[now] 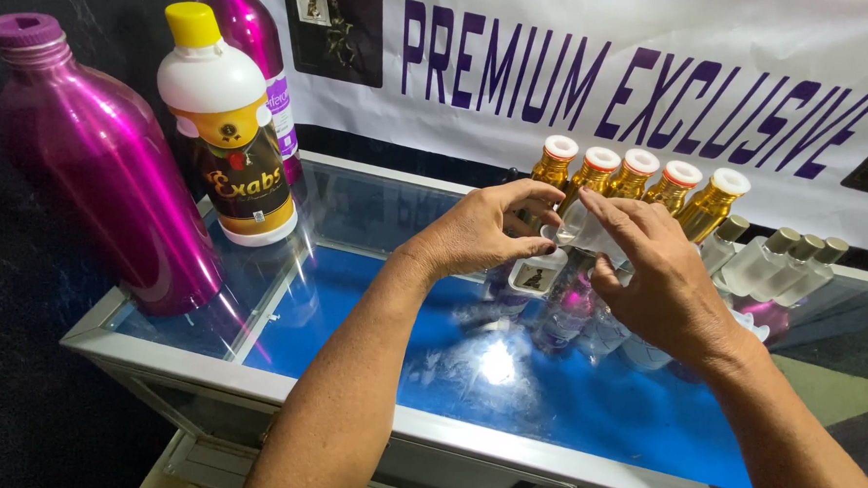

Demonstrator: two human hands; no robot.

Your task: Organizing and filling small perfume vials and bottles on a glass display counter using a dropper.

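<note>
Both hands meet over the glass counter (290, 309). The left hand (477, 230) curls around a small clear bottle (575, 230), fingers closed on its near end, while the right hand (650, 269) pinches it from the other side with thumb and forefinger. It looks like a cap or label is being seen to; the next move calls for a steady twist without knocking the row behind. That row: five amber bottles (636, 181) with white caps, then frosted bottles (781, 258) lying to the right. At far left stands a big magenta metal bottle (99, 171), beside it a white bottle (224, 126) with yellow cap and brown-gold label. A white banner (641, 59) with purple lettering hangs behind.
</note>
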